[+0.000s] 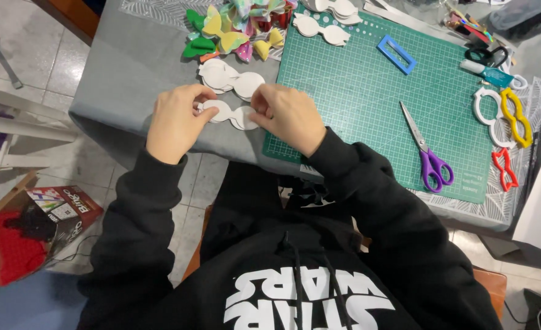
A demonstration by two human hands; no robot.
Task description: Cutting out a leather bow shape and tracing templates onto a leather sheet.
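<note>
- Left hand (174, 122) and right hand (289, 116) pinch a white bow-shaped cutout (226, 113) between them.
- More white cutouts (230, 79) lie just beyond.
- Purple-handled scissors (428, 153) rest on the green cutting mat (356, 98).

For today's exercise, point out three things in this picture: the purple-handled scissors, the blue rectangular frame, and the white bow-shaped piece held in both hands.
Scissors (428, 156), head view, point on the pivot where blades meet handles.
Blue frame (388, 47), head view, point on its upper long side.
White bow-shaped piece (224, 111), head view, point on its left lobe between the two hands.

One pair of scissors (426, 150), one blue frame (397, 54) (rectangular), two hands (175, 122).
</note>
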